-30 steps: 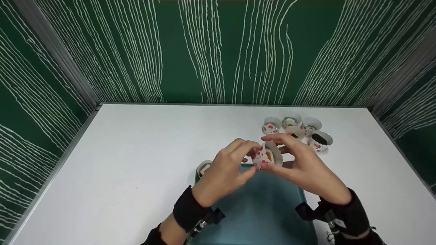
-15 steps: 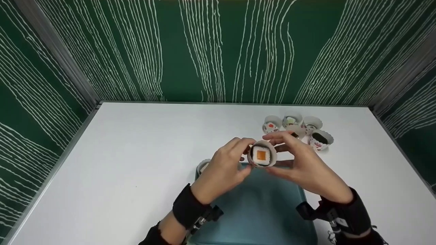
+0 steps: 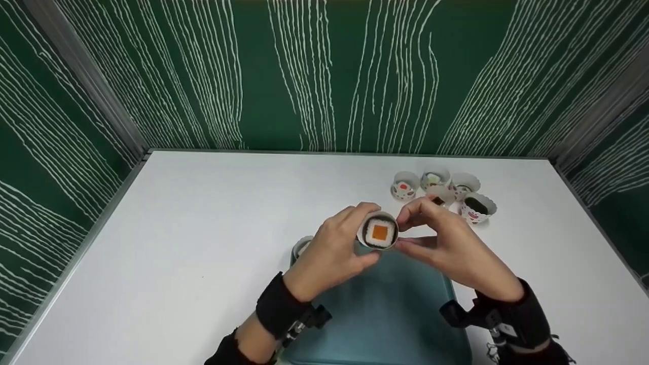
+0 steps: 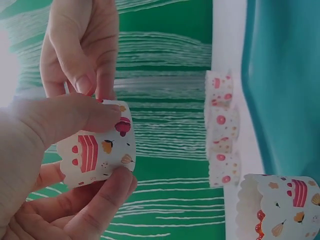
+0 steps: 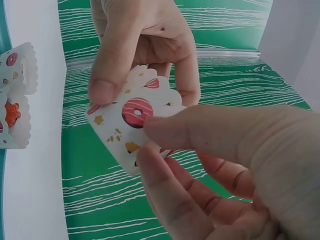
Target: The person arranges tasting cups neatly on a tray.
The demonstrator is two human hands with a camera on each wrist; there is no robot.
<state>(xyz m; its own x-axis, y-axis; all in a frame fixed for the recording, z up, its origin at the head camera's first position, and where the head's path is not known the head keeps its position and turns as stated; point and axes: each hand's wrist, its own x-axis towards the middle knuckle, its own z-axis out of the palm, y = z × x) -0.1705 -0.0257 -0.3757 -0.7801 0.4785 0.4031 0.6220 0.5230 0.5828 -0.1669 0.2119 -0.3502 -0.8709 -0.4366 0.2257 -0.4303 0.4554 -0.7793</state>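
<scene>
Right hand partly hides cup cluster; tray nearer.

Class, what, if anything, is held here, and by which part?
A paper cup, by its side wall: the left hand grips it, the right hand pinches it.

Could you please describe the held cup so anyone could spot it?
On the white table, find the rectangular teal tray. Near its far edge, the left hand and right hand hold a pink-printed white paper cup. Unlike the other cups, it is held aloft, showing an orange square on white, ringed in black.
</scene>
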